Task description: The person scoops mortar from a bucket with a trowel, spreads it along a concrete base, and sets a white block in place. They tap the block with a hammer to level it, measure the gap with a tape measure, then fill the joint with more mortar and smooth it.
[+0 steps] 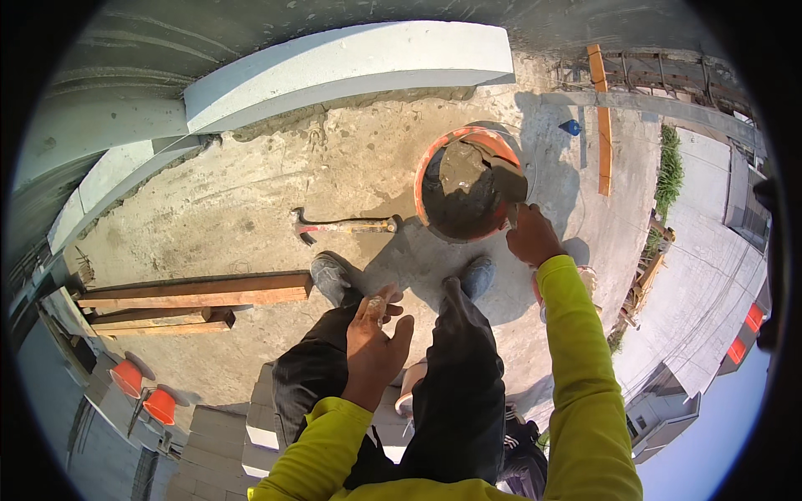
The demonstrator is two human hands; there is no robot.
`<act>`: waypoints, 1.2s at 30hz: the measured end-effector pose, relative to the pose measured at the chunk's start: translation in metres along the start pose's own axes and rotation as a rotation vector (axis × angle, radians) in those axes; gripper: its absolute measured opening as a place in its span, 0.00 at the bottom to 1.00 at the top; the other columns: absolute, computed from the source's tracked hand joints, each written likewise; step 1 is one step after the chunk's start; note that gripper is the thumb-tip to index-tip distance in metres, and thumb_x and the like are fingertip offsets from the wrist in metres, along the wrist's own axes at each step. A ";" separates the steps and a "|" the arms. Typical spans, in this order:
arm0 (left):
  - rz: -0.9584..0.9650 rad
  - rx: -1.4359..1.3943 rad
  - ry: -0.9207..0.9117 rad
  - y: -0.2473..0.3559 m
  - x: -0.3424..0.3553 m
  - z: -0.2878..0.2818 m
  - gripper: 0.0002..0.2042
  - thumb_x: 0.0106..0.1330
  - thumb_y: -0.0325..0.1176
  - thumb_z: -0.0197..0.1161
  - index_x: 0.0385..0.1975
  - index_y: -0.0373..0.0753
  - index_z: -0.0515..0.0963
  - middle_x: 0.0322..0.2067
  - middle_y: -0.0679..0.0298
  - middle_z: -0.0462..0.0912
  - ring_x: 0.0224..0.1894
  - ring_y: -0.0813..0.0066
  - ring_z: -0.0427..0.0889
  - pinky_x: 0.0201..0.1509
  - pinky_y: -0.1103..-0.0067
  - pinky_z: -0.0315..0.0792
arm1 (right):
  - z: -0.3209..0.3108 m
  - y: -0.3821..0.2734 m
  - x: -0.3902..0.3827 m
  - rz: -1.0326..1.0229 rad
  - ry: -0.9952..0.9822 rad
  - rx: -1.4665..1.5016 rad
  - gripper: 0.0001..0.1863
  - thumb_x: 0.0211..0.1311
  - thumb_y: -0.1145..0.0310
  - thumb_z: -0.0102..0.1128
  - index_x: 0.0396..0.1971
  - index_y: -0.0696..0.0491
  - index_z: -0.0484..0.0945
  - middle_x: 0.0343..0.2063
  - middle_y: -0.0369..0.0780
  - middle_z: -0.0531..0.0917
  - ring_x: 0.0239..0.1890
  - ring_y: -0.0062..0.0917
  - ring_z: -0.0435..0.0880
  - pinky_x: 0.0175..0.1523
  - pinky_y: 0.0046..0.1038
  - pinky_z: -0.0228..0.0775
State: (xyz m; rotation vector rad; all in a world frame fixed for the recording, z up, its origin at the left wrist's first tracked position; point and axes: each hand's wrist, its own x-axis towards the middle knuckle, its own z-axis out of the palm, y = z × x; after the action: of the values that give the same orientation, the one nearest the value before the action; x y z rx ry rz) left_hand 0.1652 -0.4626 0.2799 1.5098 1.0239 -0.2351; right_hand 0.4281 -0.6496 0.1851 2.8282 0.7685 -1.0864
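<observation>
My right hand (535,238) is wrapped round the handle of a trowel (507,179), at the right side of an orange bucket (422,179). The trowel's blade rests over the grey wet mortar (455,188) inside the bucket. My left hand (378,341) is held above my legs with nothing in it, thumb apart and fingers loosely bent, whitish residue on them. A claw hammer (347,226) with a red and yellowish handle lies on the concrete floor, left of the bucket and beyond my left shoe.
Long white blocks (351,71) line the far wall. Wooden beams (196,290) lie at the left, near two orange buckets (159,407). On the right are an orange-brown plank (603,134), a small blue object (570,127) and the floor's edge. Grey blocks (213,455) are stacked behind me.
</observation>
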 end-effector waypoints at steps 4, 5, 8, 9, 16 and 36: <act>0.034 0.044 0.032 -0.029 -0.013 0.013 0.21 0.63 0.25 0.62 0.58 0.34 0.76 0.46 0.56 0.82 0.39 0.68 0.84 0.46 0.74 0.78 | 0.026 0.000 0.013 0.107 -0.031 0.295 0.19 0.53 0.69 0.60 0.41 0.68 0.77 0.34 0.60 0.83 0.42 0.50 0.85 0.48 0.48 0.76; -0.013 0.038 0.037 -0.034 -0.018 0.015 0.21 0.63 0.25 0.62 0.57 0.33 0.76 0.46 0.56 0.82 0.39 0.70 0.84 0.45 0.74 0.79 | 0.037 -0.002 0.024 0.155 -0.050 0.394 0.19 0.52 0.68 0.61 0.40 0.68 0.78 0.31 0.59 0.83 0.39 0.47 0.86 0.45 0.46 0.76; -0.074 0.020 0.093 -0.043 -0.023 0.021 0.20 0.64 0.25 0.61 0.57 0.33 0.76 0.46 0.55 0.83 0.38 0.72 0.84 0.44 0.76 0.79 | 0.062 -0.020 0.056 0.266 -0.080 0.741 0.20 0.50 0.68 0.66 0.39 0.68 0.78 0.25 0.52 0.83 0.29 0.37 0.86 0.35 0.40 0.76; -0.083 0.000 0.117 -0.046 -0.024 0.022 0.19 0.65 0.25 0.60 0.57 0.32 0.77 0.46 0.55 0.83 0.38 0.73 0.85 0.43 0.77 0.80 | 0.068 -0.026 0.059 0.307 -0.074 0.877 0.20 0.49 0.69 0.67 0.39 0.68 0.78 0.23 0.50 0.82 0.25 0.34 0.85 0.32 0.38 0.76; -0.213 -0.043 0.126 -0.056 -0.043 0.046 0.20 0.64 0.26 0.60 0.58 0.34 0.76 0.48 0.56 0.82 0.41 0.74 0.85 0.46 0.78 0.79 | 0.068 -0.050 0.040 0.361 -0.075 1.451 0.17 0.58 0.71 0.70 0.45 0.62 0.79 0.29 0.40 0.81 0.25 0.24 0.80 0.25 0.30 0.74; -0.107 0.030 0.139 -0.109 -0.073 -0.026 0.20 0.63 0.23 0.62 0.57 0.36 0.75 0.48 0.55 0.83 0.42 0.68 0.85 0.49 0.75 0.79 | 0.079 -0.027 -0.031 -0.184 0.483 0.488 0.22 0.52 0.74 0.71 0.49 0.58 0.80 0.41 0.48 0.85 0.42 0.39 0.87 0.49 0.35 0.78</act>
State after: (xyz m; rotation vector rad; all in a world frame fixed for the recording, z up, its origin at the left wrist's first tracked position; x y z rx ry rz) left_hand 0.0357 -0.4869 0.2585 1.5166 1.2192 -0.2240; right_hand 0.3467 -0.6536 0.1487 3.5733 0.9057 -0.6738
